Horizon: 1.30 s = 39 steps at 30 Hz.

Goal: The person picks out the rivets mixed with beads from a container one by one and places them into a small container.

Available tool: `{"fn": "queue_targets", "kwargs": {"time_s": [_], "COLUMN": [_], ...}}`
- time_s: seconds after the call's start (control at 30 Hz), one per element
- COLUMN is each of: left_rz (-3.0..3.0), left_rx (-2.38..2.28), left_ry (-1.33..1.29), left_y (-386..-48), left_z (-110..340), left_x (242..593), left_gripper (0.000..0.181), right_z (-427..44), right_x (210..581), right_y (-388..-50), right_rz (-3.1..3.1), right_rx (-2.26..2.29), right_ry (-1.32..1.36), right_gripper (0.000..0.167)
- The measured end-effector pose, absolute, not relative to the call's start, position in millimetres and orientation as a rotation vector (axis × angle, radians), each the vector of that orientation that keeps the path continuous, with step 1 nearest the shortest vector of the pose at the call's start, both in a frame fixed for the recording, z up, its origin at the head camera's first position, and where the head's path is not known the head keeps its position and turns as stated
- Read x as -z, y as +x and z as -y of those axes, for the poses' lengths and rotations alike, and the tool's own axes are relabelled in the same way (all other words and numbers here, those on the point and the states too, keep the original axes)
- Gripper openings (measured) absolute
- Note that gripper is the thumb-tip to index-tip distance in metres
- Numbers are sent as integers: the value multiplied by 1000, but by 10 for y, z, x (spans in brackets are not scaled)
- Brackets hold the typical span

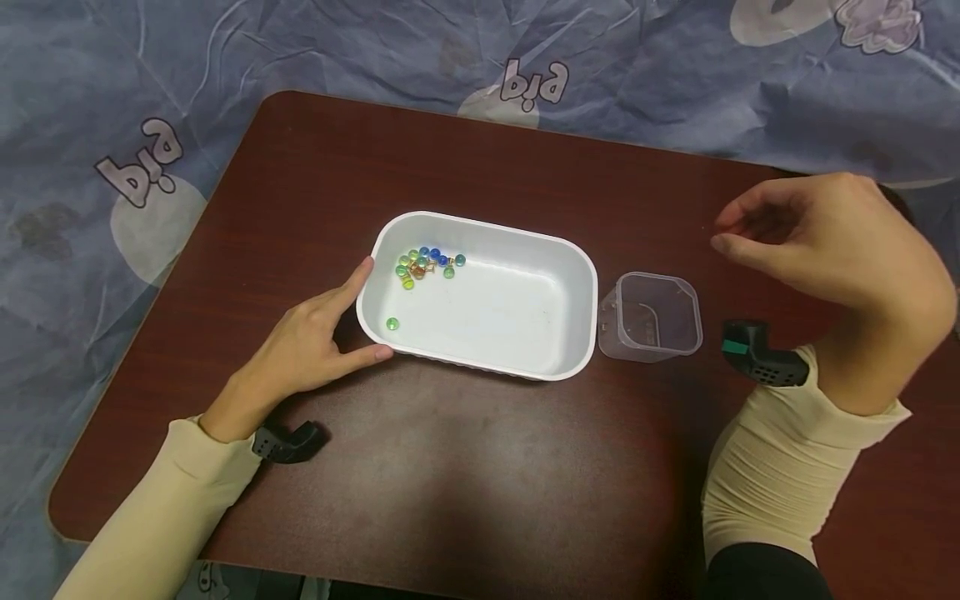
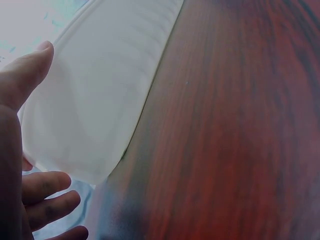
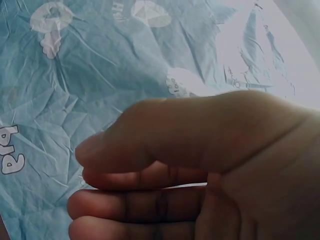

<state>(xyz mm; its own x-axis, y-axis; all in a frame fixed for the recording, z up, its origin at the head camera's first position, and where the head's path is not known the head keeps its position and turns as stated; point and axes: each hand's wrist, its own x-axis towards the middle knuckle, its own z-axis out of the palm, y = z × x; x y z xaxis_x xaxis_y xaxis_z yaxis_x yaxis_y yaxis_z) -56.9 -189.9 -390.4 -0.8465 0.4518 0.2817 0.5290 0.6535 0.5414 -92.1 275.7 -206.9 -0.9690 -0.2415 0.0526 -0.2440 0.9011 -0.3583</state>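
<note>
A white plastic tray (image 1: 487, 325) lies on the table, with several green, blue and yellow glass marbles (image 1: 423, 261) clustered near its far left corner. Small brownish pieces (image 1: 418, 272) sit among them. One green marble (image 1: 392, 323) lies apart, towards the near left. My left hand (image 1: 307, 342) touches the tray's left end with extended thumb and index finger; its outer wall shows in the left wrist view. Beyond a clear plastic container (image 1: 652, 321), my right hand (image 1: 840, 237) hovers with bent wrist and loosely curved fingers. Nothing shows between its thumb (image 3: 115, 145) and fingers.
The clear container stands close to the tray's right end. Dark reddish-brown wood forms the tabletop (image 1: 450, 467). A blue-grey printed sheet (image 1: 360, 50) lies beyond the far and left edges. Each wrist bears a black device (image 1: 288, 442).
</note>
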Motion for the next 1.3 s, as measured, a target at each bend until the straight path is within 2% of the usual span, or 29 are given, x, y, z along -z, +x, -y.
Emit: {"fn": "queue_targets", "kwargs": {"time_s": [1.3], "left_rz": [2717], "left_rx": [943], "left_ry": [-832], "left_y": [-571], "left_z": [1888], "left_x": [3912], "left_gripper": [100], "right_z": [-2254], "right_x": [2135], "right_y": [-1094], "right_rz": [3066], "right_rx": [-474], "right_ry": [667], "right_gripper": [13]}}
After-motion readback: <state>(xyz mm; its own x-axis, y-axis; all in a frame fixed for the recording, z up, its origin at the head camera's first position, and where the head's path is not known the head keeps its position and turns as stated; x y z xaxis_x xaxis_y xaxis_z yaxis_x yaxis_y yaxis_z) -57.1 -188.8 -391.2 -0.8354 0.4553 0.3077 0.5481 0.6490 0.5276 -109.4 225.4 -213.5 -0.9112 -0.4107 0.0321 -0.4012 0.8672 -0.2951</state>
